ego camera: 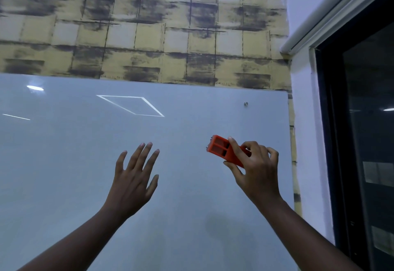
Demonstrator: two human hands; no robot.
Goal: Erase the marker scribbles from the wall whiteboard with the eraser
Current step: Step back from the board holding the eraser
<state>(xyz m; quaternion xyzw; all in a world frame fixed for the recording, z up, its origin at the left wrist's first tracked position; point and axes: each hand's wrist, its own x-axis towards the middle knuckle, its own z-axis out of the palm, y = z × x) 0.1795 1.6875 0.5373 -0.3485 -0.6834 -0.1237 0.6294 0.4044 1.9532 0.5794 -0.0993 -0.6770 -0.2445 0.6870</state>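
A glossy wall whiteboard (85, 164) fills the lower left and middle of the head view. I see no marker scribbles on its visible part, only reflections of ceiling lights. My right hand (255, 170) grips an orange plastic eraser (219, 149) by its back, held against or just off the board near its right side. My left hand (134, 177) is raised flat in front of the board, fingers spread, holding nothing.
Above the board runs yellow and black patterned wallpaper (149, 25). A metal mounting stud (245, 103) sits near the board's upper right corner. To the right stand a white wall strip (307, 142) and a dark glass window with a black frame (362, 142).
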